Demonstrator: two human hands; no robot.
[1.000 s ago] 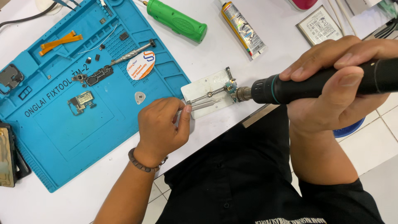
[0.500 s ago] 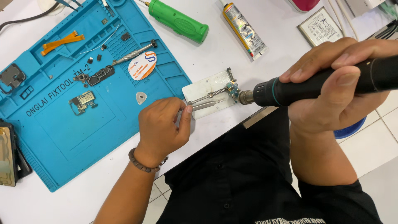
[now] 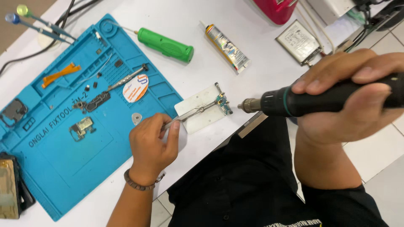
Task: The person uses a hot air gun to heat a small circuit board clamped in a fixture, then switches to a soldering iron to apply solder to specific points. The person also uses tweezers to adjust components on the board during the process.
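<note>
Left hand (image 3: 152, 143), lower centre, pinches tweezers (image 3: 193, 113) gripping the small circuit board (image 3: 223, 104) at centre frame. Right hand (image 3: 353, 105), at right, is closed around the black hot-air handpiece (image 3: 320, 100); its nozzle sits just beside the board.

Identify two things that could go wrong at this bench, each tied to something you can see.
1. The hot-air tool in the right hand points its nozzle at the small circuit board; too long there might scorch it.
2. The left hand holds that board with thin tweezers over the white plate; a slip could drop it.
</note>
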